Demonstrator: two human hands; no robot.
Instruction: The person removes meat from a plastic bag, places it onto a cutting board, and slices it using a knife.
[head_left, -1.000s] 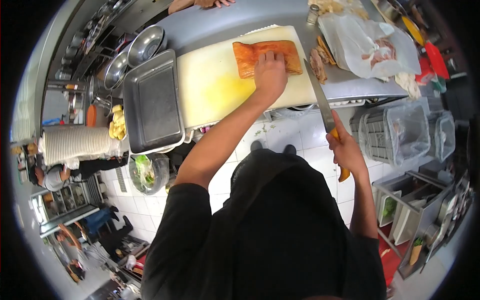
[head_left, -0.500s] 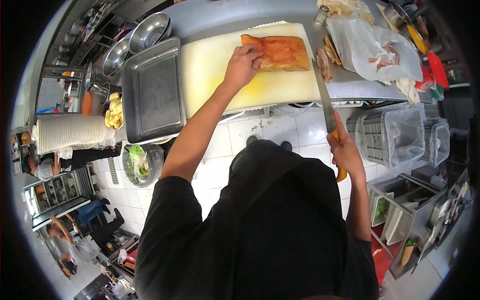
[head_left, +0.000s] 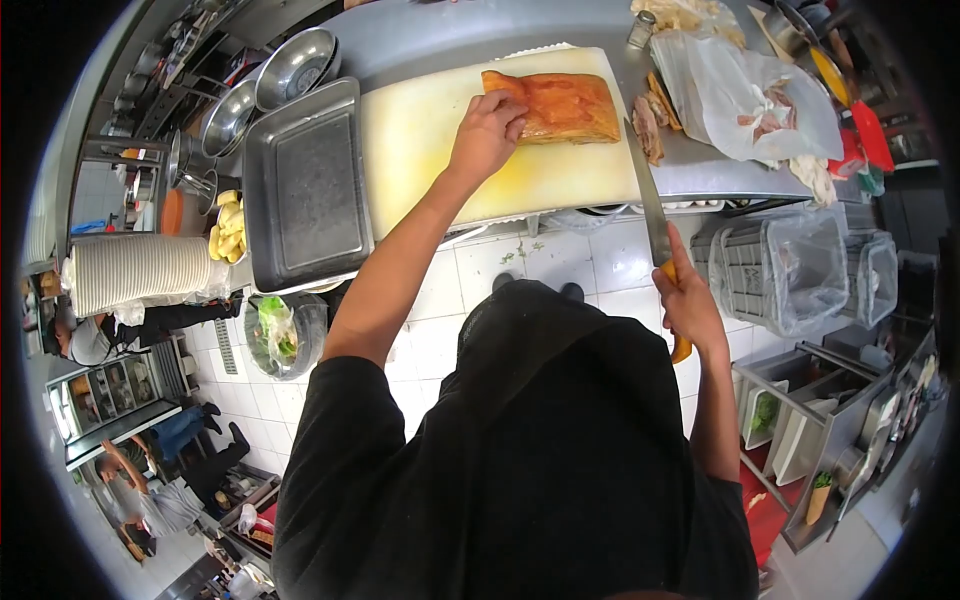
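Observation:
A slab of browned, glossy meat, which looks like pork belly, lies flat on a white cutting board with yellow stains. My left hand rests on the slab's left end, its fingers curled against the meat. In my right hand is a long kitchen knife with a yellow handle. Its blade points up and away, beside the board's right edge and apart from the meat. Right of the board, cut strips of meat lie on the steel table.
An empty dark metal tray stands left of the board, with steel bowls behind it. Clear plastic sheeting covers part of the right side. Below are lined crates and a bin with greens. Other people are at the far left.
Almost nothing differs. The view has shifted very slightly, while both hands, the knife and the slab keep their places.

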